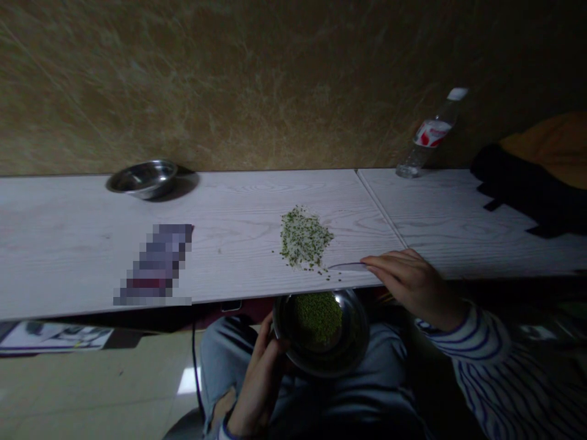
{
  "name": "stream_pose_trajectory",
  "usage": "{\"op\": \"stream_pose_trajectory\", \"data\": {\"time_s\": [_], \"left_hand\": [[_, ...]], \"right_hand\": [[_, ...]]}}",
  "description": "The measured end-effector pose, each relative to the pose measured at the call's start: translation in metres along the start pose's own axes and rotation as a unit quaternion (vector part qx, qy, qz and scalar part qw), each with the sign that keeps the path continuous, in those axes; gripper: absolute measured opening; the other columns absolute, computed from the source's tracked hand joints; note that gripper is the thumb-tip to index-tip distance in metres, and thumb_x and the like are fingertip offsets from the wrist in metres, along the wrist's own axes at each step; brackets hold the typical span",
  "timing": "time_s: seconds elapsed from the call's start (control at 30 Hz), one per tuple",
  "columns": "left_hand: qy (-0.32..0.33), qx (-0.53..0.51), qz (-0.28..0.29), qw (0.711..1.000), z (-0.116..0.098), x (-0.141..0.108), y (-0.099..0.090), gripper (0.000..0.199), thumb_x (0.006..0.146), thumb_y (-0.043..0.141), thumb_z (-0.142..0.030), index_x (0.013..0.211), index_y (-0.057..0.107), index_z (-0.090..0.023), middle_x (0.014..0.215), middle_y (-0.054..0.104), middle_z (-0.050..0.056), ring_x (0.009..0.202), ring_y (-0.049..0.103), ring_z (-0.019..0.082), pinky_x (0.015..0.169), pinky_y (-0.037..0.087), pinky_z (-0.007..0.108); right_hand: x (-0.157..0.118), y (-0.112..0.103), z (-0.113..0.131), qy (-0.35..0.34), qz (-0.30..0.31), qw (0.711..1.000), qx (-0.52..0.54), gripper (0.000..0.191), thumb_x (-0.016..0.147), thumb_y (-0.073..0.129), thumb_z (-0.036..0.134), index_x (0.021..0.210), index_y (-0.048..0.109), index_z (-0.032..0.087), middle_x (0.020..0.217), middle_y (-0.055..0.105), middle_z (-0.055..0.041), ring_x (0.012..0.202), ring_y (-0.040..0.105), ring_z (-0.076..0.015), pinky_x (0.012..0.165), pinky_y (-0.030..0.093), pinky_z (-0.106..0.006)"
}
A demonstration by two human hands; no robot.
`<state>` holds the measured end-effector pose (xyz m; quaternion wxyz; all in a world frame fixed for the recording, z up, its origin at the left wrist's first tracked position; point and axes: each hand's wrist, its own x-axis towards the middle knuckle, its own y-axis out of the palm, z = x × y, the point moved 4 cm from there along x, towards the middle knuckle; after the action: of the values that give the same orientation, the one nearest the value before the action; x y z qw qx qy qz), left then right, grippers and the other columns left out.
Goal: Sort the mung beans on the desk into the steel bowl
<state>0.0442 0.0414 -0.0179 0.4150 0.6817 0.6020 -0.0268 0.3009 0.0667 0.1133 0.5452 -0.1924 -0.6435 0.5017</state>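
My left hand (266, 366) grips the left rim of a steel bowl (355, 342), which is held over my lap just under the table edge. Small green beans, like mung beans (321, 315), lie inside it. My right hand (408, 281), above the table's front edge, pinches a thin flat blade-like tool (347, 266); its exact kind is unclear. The tool's tip points left, close to the near side of a spread pile of green beans and white grains (305, 238). A few loose beans are scattered between the pile and the edge.
A second steel bowl (144, 180) stands at the back left by the wall. A pixelated flat item (158, 263) lies left on the white wood-grain table (238, 232). A clear water bottle (426, 137) leans at the back right, near a dark and orange cloth-like item (541, 165).
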Motion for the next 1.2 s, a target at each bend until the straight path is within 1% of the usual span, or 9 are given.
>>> {"op": "stream_pose_trajectory", "data": {"time_s": [0.07, 0.23, 0.37, 0.57, 0.67, 0.77, 0.9, 1.0, 1.2], "left_hand": [[-0.002, -0.002, -0.003, 1.000, 0.000, 0.000, -0.001, 0.059, 0.077, 0.061, -0.023, 0.134, 0.048, -0.026, 0.135, 0.058, 0.007, 0.123, 0.050, 0.031, 0.088, 0.048, 0.039], [0.001, 0.005, 0.003, 1.000, -0.001, -0.002, 0.001, 0.059, 0.077, 0.062, -0.023, 0.134, 0.049, -0.026, 0.130, 0.060, 0.008, 0.115, 0.056, 0.031, 0.089, 0.047, 0.041], [0.004, 0.011, -0.009, 1.000, -0.002, -0.002, 0.001, 0.058, 0.076, 0.061, -0.022, 0.133, 0.050, -0.025, 0.125, 0.062, 0.008, 0.112, 0.057, 0.031, 0.085, 0.049, 0.042], [0.003, 0.009, -0.005, 1.000, -0.002, -0.001, 0.000, 0.059, 0.076, 0.063, -0.023, 0.134, 0.049, -0.025, 0.125, 0.062, 0.008, 0.113, 0.056, 0.031, 0.085, 0.049, 0.041], [0.002, 0.004, 0.004, 1.000, -0.001, -0.001, 0.001, 0.059, 0.076, 0.061, -0.022, 0.133, 0.048, -0.025, 0.126, 0.061, 0.007, 0.112, 0.056, 0.029, 0.085, 0.048, 0.039], [0.000, 0.008, -0.001, 1.000, -0.002, -0.001, 0.001, 0.058, 0.076, 0.061, -0.022, 0.133, 0.049, -0.026, 0.125, 0.062, 0.007, 0.110, 0.058, 0.029, 0.085, 0.048, 0.039], [0.006, 0.003, -0.002, 1.000, -0.003, -0.001, 0.001, 0.058, 0.074, 0.063, -0.022, 0.131, 0.053, -0.026, 0.126, 0.063, 0.007, 0.112, 0.058, 0.029, 0.089, 0.047, 0.041], [0.013, -0.006, 0.007, 1.000, -0.004, -0.001, 0.001, 0.055, 0.074, 0.063, -0.021, 0.129, 0.055, -0.026, 0.126, 0.063, 0.006, 0.116, 0.055, 0.028, 0.092, 0.046, 0.039], [0.007, 0.003, -0.001, 1.000, -0.002, 0.000, -0.002, 0.057, 0.075, 0.062, -0.022, 0.131, 0.052, -0.026, 0.125, 0.063, 0.007, 0.112, 0.057, 0.030, 0.087, 0.048, 0.040]], "right_hand": [[0.001, 0.002, -0.001, 0.001, -0.001, 1.000, 0.006, 0.017, 0.092, 0.053, 0.014, 0.101, 0.068, 0.017, 0.088, 0.076, -0.0047, 0.078, 0.070, -0.0172, 0.072, 0.046, -0.032], [0.006, 0.004, 0.002, -0.007, 0.004, 1.000, 0.030, 0.017, 0.091, 0.056, 0.012, 0.103, 0.067, 0.015, 0.088, 0.076, -0.0047, 0.079, 0.069, -0.0170, 0.073, 0.046, -0.032], [0.006, 0.003, 0.005, -0.012, 0.009, 0.999, 0.040, 0.017, 0.091, 0.055, 0.013, 0.101, 0.068, 0.017, 0.087, 0.076, -0.0034, 0.077, 0.069, -0.0164, 0.072, 0.045, -0.031], [0.004, 0.005, 0.004, -0.002, 0.010, 0.999, 0.037, 0.017, 0.092, 0.055, 0.013, 0.103, 0.067, 0.017, 0.088, 0.076, -0.0039, 0.079, 0.069, -0.0168, 0.073, 0.044, -0.031], [0.007, 0.008, 0.006, -0.004, 0.010, 0.999, 0.041, 0.018, 0.091, 0.056, 0.013, 0.104, 0.067, 0.017, 0.087, 0.075, -0.0040, 0.079, 0.068, -0.0169, 0.073, 0.044, -0.032], [0.010, 0.008, 0.011, -0.009, 0.010, 0.999, 0.047, 0.018, 0.091, 0.055, 0.012, 0.104, 0.067, 0.017, 0.087, 0.075, -0.0039, 0.078, 0.068, -0.0166, 0.073, 0.043, -0.032], [0.011, 0.006, 0.015, -0.011, 0.018, 0.998, 0.054, 0.018, 0.092, 0.054, 0.013, 0.104, 0.066, 0.017, 0.087, 0.075, -0.0036, 0.078, 0.068, -0.0160, 0.072, 0.044, -0.032], [0.011, 0.006, 0.016, -0.007, 0.009, 0.999, 0.045, 0.018, 0.091, 0.055, 0.012, 0.105, 0.066, 0.016, 0.087, 0.075, -0.0042, 0.076, 0.068, -0.0162, 0.071, 0.044, -0.032], [0.018, 0.012, 0.020, -0.004, 0.007, 0.999, 0.051, 0.019, 0.090, 0.055, 0.010, 0.105, 0.066, 0.014, 0.087, 0.076, -0.0047, 0.077, 0.069, -0.0169, 0.069, 0.043, -0.033]]}}
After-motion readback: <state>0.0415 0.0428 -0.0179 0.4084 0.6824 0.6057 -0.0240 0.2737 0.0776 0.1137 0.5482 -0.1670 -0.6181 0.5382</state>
